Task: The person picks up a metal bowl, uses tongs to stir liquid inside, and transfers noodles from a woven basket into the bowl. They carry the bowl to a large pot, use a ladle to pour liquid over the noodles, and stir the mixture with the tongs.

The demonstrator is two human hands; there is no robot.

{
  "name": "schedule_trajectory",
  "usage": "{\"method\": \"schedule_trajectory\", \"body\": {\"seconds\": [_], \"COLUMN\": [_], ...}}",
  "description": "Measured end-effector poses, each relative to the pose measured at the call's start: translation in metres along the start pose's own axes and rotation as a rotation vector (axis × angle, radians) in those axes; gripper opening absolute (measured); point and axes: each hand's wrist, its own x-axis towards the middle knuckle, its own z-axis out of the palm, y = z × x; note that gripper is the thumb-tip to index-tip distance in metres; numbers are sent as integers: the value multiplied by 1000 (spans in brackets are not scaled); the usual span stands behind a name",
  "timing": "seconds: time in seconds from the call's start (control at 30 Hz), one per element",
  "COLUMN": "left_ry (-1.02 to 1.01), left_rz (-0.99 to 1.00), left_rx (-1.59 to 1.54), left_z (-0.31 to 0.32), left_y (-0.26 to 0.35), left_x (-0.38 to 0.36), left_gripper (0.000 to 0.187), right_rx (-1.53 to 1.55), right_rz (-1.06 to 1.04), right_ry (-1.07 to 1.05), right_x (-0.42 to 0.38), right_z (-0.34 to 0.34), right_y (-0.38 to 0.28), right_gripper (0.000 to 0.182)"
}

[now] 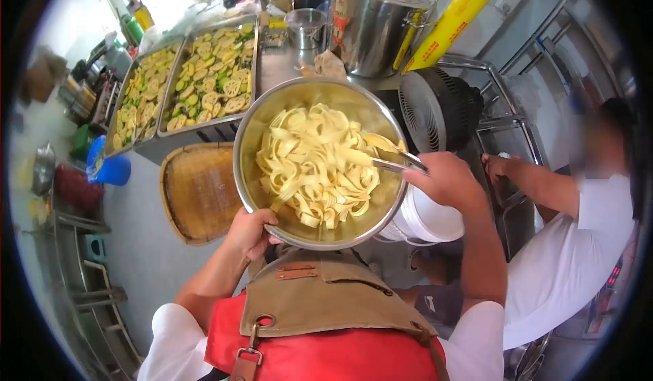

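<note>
A wide metal mixing bowl [246, 170] is held in front of my apron, full of pale yellow ribbon strips [320, 163] that look like flat noodles or tofu sheets. My left hand [250, 233] grips its near left rim, thumb over the edge. In my right hand [445, 180] is a pair of tongs [388, 165], closed around by my fingers at the bowl's right side. The tongs' yellowish tips reach in among the strips.
Two metal trays of sliced lotus root and greens [211, 75] stand on the counter at left. Beyond the bowl are a large steel pot [377, 27] and a black fan [435, 109]. A woven tray [197, 191] and white bucket [435, 214] sit lower down. Another person [571, 252] works at right.
</note>
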Motion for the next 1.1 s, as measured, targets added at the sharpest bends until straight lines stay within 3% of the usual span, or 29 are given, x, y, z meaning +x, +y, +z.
{"method": "schedule_trajectory", "body": {"seconds": [0.07, 0.13, 0.23, 0.3, 0.43, 0.5, 0.67, 0.8, 1.1], "left_ry": [-37, -27, 35, 56, 5, -10, -37, -252, -544], "left_rz": [28, 13, 14, -3, -63, -44, 122, 174, -26], "left_rx": [-17, 26, 74, 100, 149, 178, 221, 209, 159], "left_z": [12, 23, 46, 60, 56, 57, 133, 162, 281], "left_y": [4, 8, 25, 39, 92, 129, 208, 276, 391], "left_x": [-5, -4, -2, 6, 20, 18, 17, 105, 287], "left_gripper": [28, 28, 28, 34, 15, 16, 22, 26, 38], "right_rx": [250, 454, 455, 318, 20, -16, -43, 37, -101], "right_rz": [122, 81, -45, -162, -256, -245, -141, -79, 230], "right_ry": [-152, -139, -140, -128, -88, -54, 114, 305, 326], "right_x": [38, 60, 73, 64, 50, 52, 88, 139, 260], "right_z": [18, 33, 42, 19, -35, -63, -129, -176, -265], "right_y": [7, 0, -17, -29, -41, -46, -42, -19, 14], "right_gripper": [40, 40, 39, 39, 38, 37, 37, 36, 46]}}
